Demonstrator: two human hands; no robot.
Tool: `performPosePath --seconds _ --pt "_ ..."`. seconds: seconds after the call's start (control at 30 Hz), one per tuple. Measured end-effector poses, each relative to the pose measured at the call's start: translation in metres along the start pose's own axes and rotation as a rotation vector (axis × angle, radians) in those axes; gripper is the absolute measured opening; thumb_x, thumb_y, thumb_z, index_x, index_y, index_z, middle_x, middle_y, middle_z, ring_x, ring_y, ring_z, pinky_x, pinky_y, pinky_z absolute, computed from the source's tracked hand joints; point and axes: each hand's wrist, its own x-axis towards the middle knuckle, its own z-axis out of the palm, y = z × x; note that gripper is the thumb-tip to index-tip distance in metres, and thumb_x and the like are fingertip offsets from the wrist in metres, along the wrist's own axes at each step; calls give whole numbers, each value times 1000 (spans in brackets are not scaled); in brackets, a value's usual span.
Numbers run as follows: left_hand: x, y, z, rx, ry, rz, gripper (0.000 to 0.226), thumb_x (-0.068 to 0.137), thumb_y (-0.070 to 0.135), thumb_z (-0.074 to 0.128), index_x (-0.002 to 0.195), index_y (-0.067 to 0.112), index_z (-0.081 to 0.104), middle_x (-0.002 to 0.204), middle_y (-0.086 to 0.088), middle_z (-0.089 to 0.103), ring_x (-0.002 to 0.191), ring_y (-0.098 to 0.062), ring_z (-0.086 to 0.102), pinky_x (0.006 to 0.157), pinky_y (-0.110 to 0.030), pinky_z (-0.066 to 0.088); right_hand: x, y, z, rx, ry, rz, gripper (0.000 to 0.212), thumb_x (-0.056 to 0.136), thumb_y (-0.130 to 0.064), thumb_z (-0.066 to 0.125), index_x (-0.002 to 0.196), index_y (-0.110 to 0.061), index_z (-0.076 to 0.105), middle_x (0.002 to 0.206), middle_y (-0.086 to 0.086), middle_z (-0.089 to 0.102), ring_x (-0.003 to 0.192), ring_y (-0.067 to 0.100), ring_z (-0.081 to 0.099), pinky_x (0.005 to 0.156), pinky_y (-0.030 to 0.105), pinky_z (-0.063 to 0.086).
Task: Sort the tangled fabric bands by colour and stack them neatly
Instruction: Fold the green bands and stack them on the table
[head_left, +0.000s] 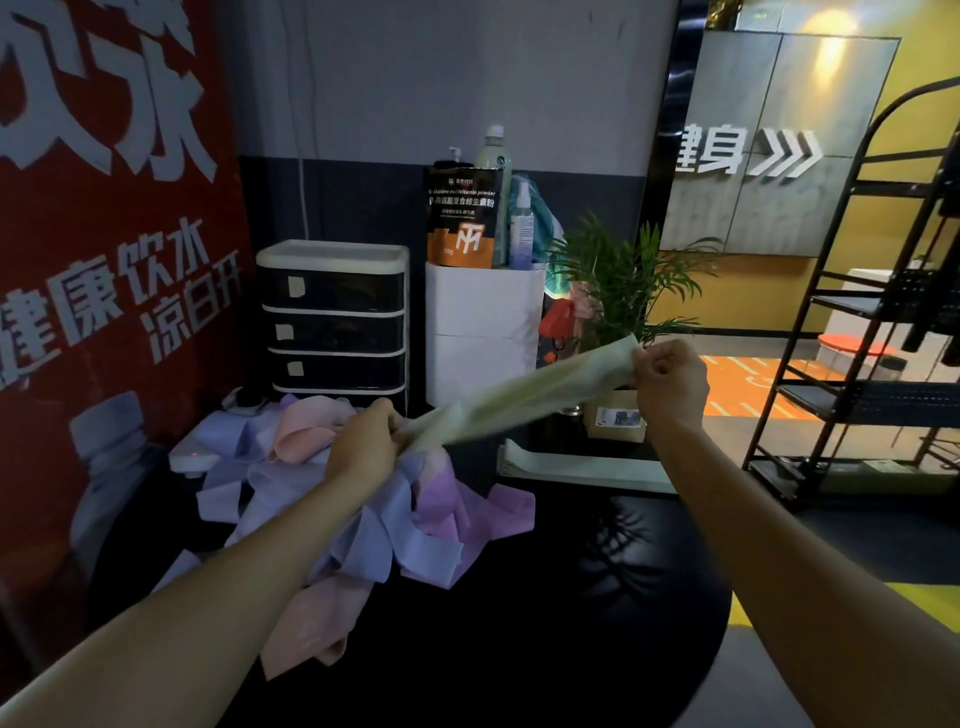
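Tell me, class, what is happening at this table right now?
A person stretches one pale green fabric band between both hands, the left hand gripping its lower end and the right hand pinching its upper end. Below, a tangled heap of lilac, pink and purple fabric bands lies unsorted on the round black table. No neat stack is visible yet.

Pretty sure we're in a gym. Beyond our right hand (670, 382) there's a white raised-letter fitness sign with chevron arrows (748, 153), and up past our left hand (363, 447) sits an orange-and-black multivitamin powder pouch (461, 215).
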Motion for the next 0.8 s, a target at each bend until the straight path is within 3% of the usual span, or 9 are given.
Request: performPosePath --seconds 0.1,0.2,0.27,0.3,0.4,0.53,0.63,0.73,0.8 --pt "3 1 -2 -188 -99 -69 33 83 14 70 68 17 41 65 2 48 62 -15 47 53 -19 42 -2 5 0 14 -34 -26 11 93 -17 56 87 -8 52 85 8 57 80 23 54 68 33 42" --pt "6 3 -3 -434 -138 -155 29 79 1 71 70 15 48 68 -4 52 64 -20 51 65 -33 52 -5 6 1 105 -91 -43 17 94 -21 53 85 -7 51 78 7 54 76 24 53 67 34 42" --pt "3 8 -5 -516 -129 -166 28 79 -8 67 72 14 52 72 -6 55 65 -20 53 56 -20 52 -7 6 -1 184 -125 -13 26 96 -27 50 79 -6 52 72 6 51 72 23 50 67 35 41" --pt "3 8 -5 -557 -124 -168 26 79 -11 66 73 13 55 75 -8 58 70 -23 58 62 -20 54 -7 7 -1 183 -141 -5 31 96 -28 49 76 -5 53 69 6 49 69 21 47 65 34 38" --pt "2 7 -9 -659 -138 -210 22 78 -14 64 76 8 61 80 -15 64 91 -33 62 90 -41 52 -7 14 -3 50 -224 -32 22 90 -18 59 70 -8 55 68 6 51 70 23 49 66 38 42" --pt "-1 7 -7 -710 -139 -207 6 80 -1 68 79 4 65 83 -19 65 67 -19 64 55 -19 52 -9 20 -4 -90 -314 -55 18 80 6 60 80 -12 61 83 5 59 83 23 55 76 37 47" --pt "0 6 -5 -775 -103 -215 17 80 18 72 76 2 68 79 -20 68 68 -18 65 69 -25 55 -12 21 -4 -127 -370 -72 24 80 10 56 89 -11 62 94 7 58 90 24 54 78 38 47" --pt "-1 8 -4 -674 -40 -156 11 81 6 70 71 8 66 66 -5 65 56 -7 61 52 -11 48 -8 28 -5 -162 -394 -51 31 80 7 62 106 -10 63 112 12 57 99 29 57 77 39 50" --pt "0 9 -2 -650 -15 -138 17 78 -3 70 74 12 63 73 -1 63 62 -7 59 53 -9 48 -6 36 -7 -151 -374 25 35 78 3 68 110 -10 62 118 16 54 99 33 58 75 37 50"
